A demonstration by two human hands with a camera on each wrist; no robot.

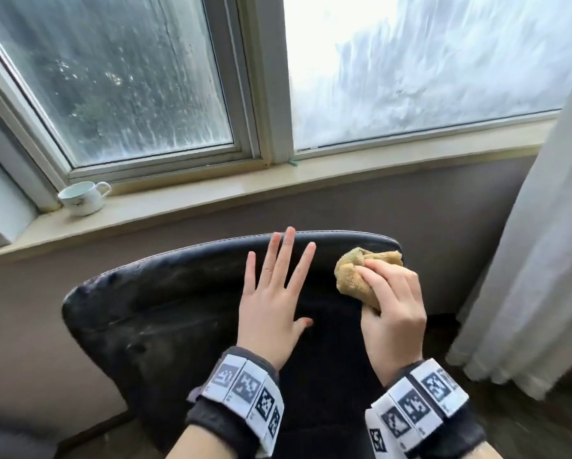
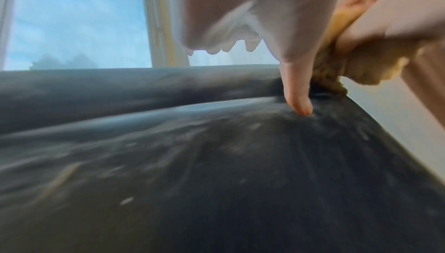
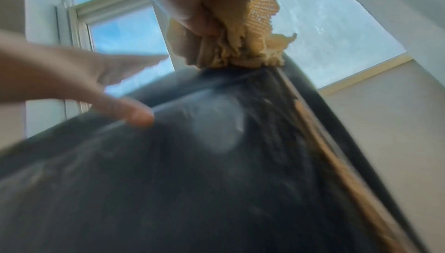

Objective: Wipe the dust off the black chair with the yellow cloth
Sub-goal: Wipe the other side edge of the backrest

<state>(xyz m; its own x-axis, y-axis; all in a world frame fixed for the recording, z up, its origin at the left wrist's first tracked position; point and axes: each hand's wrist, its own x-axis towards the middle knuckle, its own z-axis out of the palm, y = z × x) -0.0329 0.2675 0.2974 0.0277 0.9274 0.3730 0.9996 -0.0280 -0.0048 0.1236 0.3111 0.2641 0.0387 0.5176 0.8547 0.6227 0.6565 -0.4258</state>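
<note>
The black chair (image 1: pixel 152 313) stands below the window, its padded back facing me and streaked with grey dust (image 2: pixel 168 143). My left hand (image 1: pixel 271 293) lies flat on the chair back with fingers spread and straight. My right hand (image 1: pixel 390 303) grips the bunched yellow cloth (image 1: pixel 357 270) and presses it against the chair's top right corner. In the right wrist view the cloth (image 3: pixel 240 47) is squeezed in my fingers and meets the chair (image 3: pixel 216 162) at its upper edge. The left wrist view shows the cloth (image 2: pixel 342 63) beside my left thumb.
A white mug (image 1: pixel 82 197) sits on the window sill (image 1: pixel 211 200) at the left. A pale curtain (image 1: pixel 536 260) hangs to the floor just right of the chair. The wall runs close behind the chair back.
</note>
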